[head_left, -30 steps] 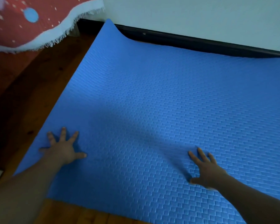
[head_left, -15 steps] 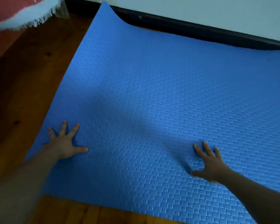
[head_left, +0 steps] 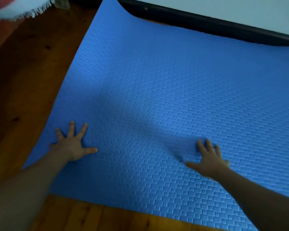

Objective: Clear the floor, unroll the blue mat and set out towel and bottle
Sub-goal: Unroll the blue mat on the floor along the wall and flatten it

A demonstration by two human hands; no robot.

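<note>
The blue mat [head_left: 165, 84], with a woven brick texture, lies unrolled across the wooden floor and fills most of the view. Its far left corner curls up against the dark skirting board. My left hand [head_left: 72, 145] presses flat on the mat near its left edge, fingers spread. My right hand [head_left: 207, 158] lies flat on the mat further right, fingers apart, slightly blurred. Neither hand holds anything. No towel or bottle is in view.
Wooden floor [head_left: 27, 77] runs along the mat's left side and near edge. A red cloth with a white fringed border [head_left: 22, 10] hangs in at the top left. A dark skirting board [head_left: 207, 22] and pale wall bound the far side.
The view has tilted down and the red cloth has slid toward the top left corner. My right hand has slid slightly forward over the mat; my left hand stays pressed in place.
</note>
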